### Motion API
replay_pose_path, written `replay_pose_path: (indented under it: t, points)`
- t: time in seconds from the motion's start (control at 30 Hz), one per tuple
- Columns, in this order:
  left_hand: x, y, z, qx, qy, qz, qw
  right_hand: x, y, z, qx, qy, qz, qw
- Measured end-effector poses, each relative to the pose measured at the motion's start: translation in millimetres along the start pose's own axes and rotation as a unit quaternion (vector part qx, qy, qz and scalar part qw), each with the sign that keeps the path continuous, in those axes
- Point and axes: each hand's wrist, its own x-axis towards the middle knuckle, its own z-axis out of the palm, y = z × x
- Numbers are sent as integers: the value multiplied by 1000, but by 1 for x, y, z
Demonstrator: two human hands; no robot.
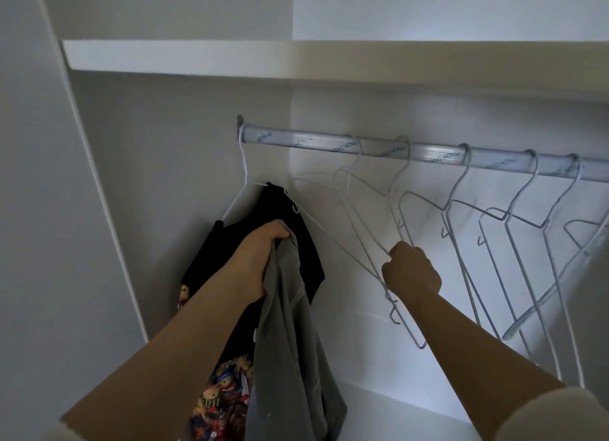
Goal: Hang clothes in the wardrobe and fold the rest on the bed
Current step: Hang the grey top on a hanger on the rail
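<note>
Wardrobe (99,177) bay is sitting open under a white shelf (296,56). The side panel is closing off the left, and open room is showing behind the hands. Rail (428,152) is carrying empty wire hangers (460,177) to the right and a black garment (276,210) hanging at its left end. Left hand (260,259) is reaching up, fingers curling tight round a grey garment (290,341) that is dangling in front of the black one. Right hand (412,269) is fisting around a wire hanger (384,246) — arm stretching forward.
</note>
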Motion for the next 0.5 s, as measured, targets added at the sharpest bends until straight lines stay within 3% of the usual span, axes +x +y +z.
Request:
replay_pose_path:
  t: [0.13, 0.27, 0.37, 0.5]
  points:
    - [5, -1, -2, 11, -3, -7, 1000, -6, 2, -2, -177, 43, -42, 982]
    - [8, -1, -2, 21, -5, -7, 1000, -8, 1, -1, -220, 98, -86, 967]
    - [11, -1, -1, 45, -6, -7, 999, -8, -4, -1, -154, 95, -115, 977]
    - [19, -6, 16, 92, -15, -6, 996, -7, -15, 0, 95, -47, -105, 989]
